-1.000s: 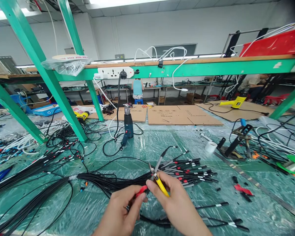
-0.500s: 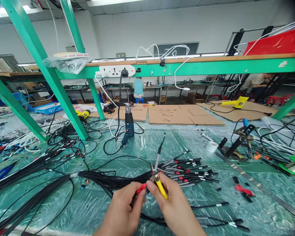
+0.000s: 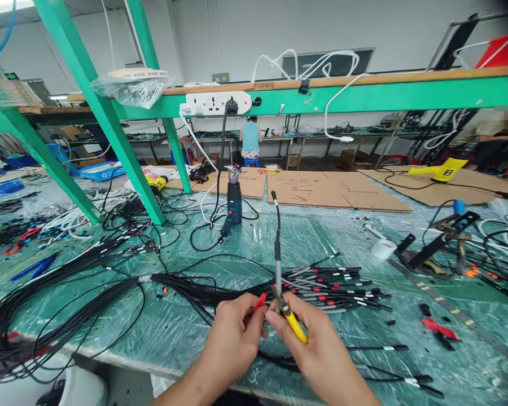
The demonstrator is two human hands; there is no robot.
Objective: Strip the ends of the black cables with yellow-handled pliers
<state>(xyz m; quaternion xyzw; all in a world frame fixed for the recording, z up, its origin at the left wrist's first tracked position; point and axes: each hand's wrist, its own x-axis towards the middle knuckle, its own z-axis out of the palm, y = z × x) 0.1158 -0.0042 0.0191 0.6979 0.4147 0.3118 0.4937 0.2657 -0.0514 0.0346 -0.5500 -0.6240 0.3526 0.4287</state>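
Note:
My left hand (image 3: 237,332) is closed, pinching a small red strip (image 3: 261,300) between thumb and fingers. Close beside it, my right hand (image 3: 315,338) grips a pair of yellow-handled pliers (image 3: 295,327), whose metal jaws point up and to the left. A black cable with a grey sleeve (image 3: 278,265) rises almost upright from between the two hands, at the pliers' jaws. Its lower end is hidden by my fingers. Behind my hands lies a bundle of black cables (image 3: 186,286), with grey, red and white marked ends fanned out to the right.
A heat gun (image 3: 234,203) stands upright mid-bench. White tape roll (image 3: 383,248), metal ruler (image 3: 442,304) and red strips (image 3: 440,329) lie to the right. Blue-handled pliers (image 3: 34,268) lie left. A green frame (image 3: 305,100) with a power strip (image 3: 211,104) crosses behind; a person sits beyond.
My view has turned left and down, bringing a white bin into sight at lower left. The sleeved cable stands straighter and reaches higher. Both hands keep their holds.

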